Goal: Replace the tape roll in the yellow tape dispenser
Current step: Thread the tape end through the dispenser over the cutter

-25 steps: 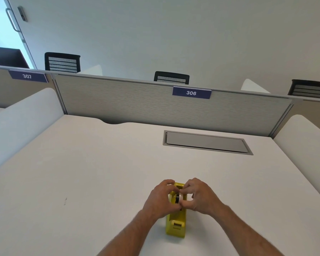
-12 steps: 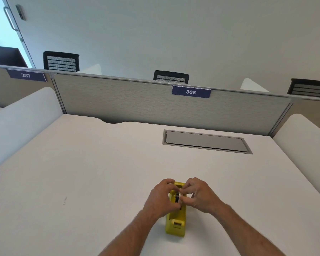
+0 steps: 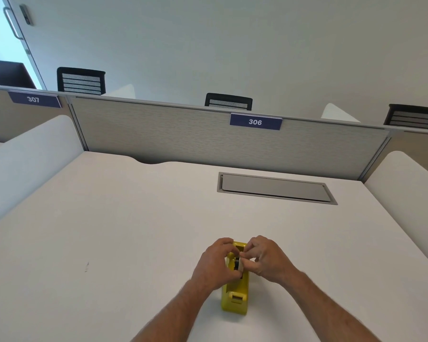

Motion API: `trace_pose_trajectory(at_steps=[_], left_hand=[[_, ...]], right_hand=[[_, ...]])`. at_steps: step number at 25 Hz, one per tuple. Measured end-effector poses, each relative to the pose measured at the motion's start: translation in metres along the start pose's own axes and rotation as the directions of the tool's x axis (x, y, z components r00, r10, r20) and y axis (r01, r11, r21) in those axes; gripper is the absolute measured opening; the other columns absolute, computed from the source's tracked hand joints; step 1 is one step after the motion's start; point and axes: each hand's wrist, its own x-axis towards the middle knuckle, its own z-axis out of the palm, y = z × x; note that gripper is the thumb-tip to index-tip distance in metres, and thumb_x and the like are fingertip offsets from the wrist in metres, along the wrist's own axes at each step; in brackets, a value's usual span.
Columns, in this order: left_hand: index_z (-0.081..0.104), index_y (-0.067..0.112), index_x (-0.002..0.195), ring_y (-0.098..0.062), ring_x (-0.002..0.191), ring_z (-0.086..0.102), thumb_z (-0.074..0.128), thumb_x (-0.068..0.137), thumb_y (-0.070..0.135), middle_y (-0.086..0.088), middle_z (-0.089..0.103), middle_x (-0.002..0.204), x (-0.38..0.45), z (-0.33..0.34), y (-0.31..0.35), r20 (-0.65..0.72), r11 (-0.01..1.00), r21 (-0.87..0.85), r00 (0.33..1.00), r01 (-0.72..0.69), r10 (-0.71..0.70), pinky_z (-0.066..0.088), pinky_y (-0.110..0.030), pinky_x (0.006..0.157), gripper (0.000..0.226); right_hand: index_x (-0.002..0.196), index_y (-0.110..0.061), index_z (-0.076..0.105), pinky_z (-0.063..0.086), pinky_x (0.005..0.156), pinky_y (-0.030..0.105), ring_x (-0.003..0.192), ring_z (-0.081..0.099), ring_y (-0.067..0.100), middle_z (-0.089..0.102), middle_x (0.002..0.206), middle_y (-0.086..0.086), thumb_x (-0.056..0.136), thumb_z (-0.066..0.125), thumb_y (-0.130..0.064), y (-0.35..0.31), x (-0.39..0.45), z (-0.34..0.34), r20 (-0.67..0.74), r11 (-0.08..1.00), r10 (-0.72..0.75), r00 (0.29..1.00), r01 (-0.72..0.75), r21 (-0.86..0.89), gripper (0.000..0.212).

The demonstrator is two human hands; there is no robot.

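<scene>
White desk (image 3: 109,230), yellow tape dispenser (image 3: 235,296), left hand (image 3: 214,264) and right hand (image 3: 267,260) pinching tape roll (image 3: 238,264)

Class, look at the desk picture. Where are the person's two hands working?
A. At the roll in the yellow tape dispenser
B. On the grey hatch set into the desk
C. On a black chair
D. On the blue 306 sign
A: the left hand and right hand meet over the yellow tape dispenser, fingers pinched at the roll in its cradle.
</scene>
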Motion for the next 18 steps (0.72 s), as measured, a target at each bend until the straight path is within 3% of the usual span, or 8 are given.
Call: trace_pose_trajectory(at_steps=[13, 18], left_hand=[[0.067, 0.037, 0.114, -0.007, 0.114, 0.056, 0.083, 0.067, 0.044, 0.017, 0.046, 0.143, 0.0015, 0.0009, -0.0006, 0.01, 1.0, 0.009, 1.0, 0.014, -0.014, 0.053, -0.025, 0.089, 0.05], [0.068, 0.036, 0.114, -0.008, 0.116, 0.055, 0.085, 0.065, 0.044, 0.017, 0.046, 0.143, 0.0025, -0.0014, 0.0001, 0.022, 1.0, 0.012, 1.0, 0.021, -0.021, 0.053, -0.025, 0.091, 0.052]], right_hand=[[0.086, -0.029, 0.08, 0.049, 0.061, 0.028, 0.078, 0.052, 0.005, 0.063, 0.077, -0.011, 0.083, 0.068, -0.035, -0.0013, -0.002, 0.0013, -0.043, 0.999, -0.044, 0.998, 0.043, -0.018, 0.014], [0.084, -0.029, 0.079, 0.051, 0.06, 0.028, 0.077, 0.052, 0.005, 0.063, 0.077, -0.013, 0.074, 0.068, -0.042, -0.0029, -0.0032, 0.0003, -0.053, 0.999, -0.039, 0.998, 0.037, -0.036, 0.019]])
